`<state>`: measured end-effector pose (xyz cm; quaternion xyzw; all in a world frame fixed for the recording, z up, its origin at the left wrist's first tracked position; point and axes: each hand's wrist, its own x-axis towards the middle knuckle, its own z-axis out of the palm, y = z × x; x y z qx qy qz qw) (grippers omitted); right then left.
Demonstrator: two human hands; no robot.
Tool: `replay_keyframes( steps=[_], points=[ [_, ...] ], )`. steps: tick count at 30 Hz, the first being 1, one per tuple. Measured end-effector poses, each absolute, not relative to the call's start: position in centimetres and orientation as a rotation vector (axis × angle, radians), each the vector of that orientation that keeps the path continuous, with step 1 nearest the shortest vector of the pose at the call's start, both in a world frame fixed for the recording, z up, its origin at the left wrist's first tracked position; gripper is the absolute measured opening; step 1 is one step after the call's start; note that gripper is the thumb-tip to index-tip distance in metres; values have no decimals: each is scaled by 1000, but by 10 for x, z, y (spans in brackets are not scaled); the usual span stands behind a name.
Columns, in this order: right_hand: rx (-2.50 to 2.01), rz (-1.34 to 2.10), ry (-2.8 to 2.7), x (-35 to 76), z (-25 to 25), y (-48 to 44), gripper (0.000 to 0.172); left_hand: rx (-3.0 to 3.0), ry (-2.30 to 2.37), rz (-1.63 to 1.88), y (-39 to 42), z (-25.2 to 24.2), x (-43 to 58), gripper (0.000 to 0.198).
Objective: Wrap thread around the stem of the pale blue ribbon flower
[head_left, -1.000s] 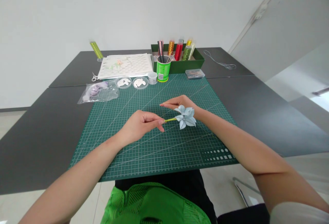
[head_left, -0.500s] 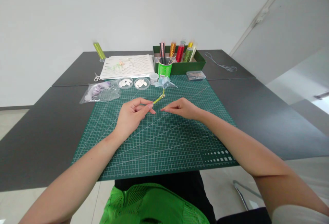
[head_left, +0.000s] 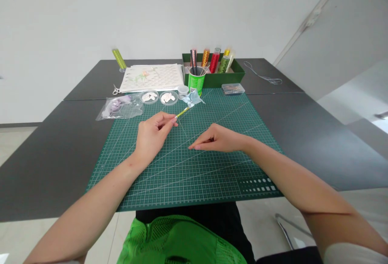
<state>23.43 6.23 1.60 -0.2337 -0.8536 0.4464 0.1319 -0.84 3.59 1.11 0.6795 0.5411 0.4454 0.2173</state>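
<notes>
My left hand [head_left: 152, 133] pinches the green stem [head_left: 182, 112] of a pale blue artificial flower [head_left: 192, 98]. The blossom points away from me, above the far part of the cutting mat. To the right and closer to me, my right hand [head_left: 218, 138] is closed, with thumb and forefinger pressed together. A very fine, faint thread [head_left: 183, 129] seems to run from the stem to those fingertips. Both hands are held over the green cutting mat [head_left: 169, 175].
Behind the flower stand a green can [head_left: 196, 81] of tools and a green box [head_left: 218, 79] of thread spools. Two dishes of white pieces [head_left: 169, 98], a plastic bag [head_left: 121, 106], paper sheets [head_left: 154, 76], scissors [head_left: 115, 90] and a clear case [head_left: 233, 89] lie around the mat's far side.
My right hand has moved down towards me, away from the stem, still pinched. The left hand has shifted slightly left with the flower, whose stem and blossom have turned a little.
</notes>
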Motion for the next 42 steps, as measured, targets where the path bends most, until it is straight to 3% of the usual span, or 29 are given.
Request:
replay_keyframes(
  steps=[9,17,23,33,42],
  points=[
    [-628,1449,-2412,245,46,52,36,2116,1533,1054,36,10,-11,18],
    [-685,1132,-2284,252,60,50,36,2517,1267,611,29,5,-6,20],
    [-852,1066,-2248,253,51,58,39,2669,1089,468,22,6,0,21],
    [-1011,994,-2224,256,28,83,39,2616,1005,585,19,5,-1,21],
    [-944,1312,-2227,256,0,104,37,2566,1123,994,18,9,-2,24]
  ],
)
